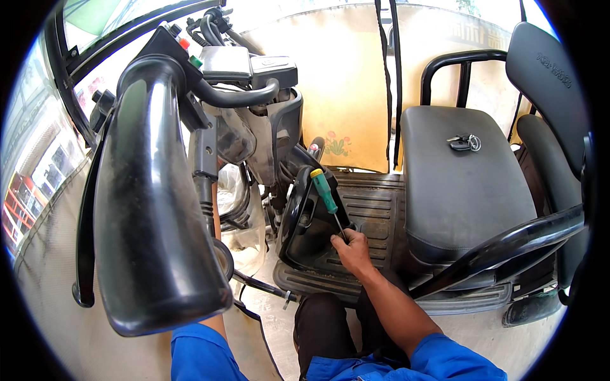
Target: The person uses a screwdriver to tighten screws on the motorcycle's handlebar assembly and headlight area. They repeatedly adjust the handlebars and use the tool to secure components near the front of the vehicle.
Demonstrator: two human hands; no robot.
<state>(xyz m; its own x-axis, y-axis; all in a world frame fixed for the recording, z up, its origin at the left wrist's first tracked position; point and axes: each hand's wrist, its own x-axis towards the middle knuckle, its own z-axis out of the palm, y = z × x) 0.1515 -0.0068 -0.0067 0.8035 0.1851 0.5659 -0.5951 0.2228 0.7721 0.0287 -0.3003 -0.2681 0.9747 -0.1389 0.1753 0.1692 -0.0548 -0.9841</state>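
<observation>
In the head view, the right hand (353, 251) is reaching forward over the footboard (375, 213) of a small electric vehicle and is gripping the thin metal shaft of a screwdriver (325, 193), fingers curled round it low down. The screwdriver's long axis is slanting: its green handle with a yellow cap is pointing up and to the left, away from the hand, while the tip end is running down and to the right into the fist, so the handle is lying just above and left of the knuckles. It is leaning against a loose black panel (304, 222) that is standing tilted on the footboard, just left of the hand. The right hand is plainly the nearer one; the left forearm (216, 219) is rising well to the left of the panel, behind a big black curved cover (149, 190) close to the camera, and its hand is hidden up near the steering column, so I cannot tell whether it is clenched or released. To the right of the footboard, a bunch of keys (464, 142) is lying on the black seat (464, 184), well apart from both hands.
</observation>
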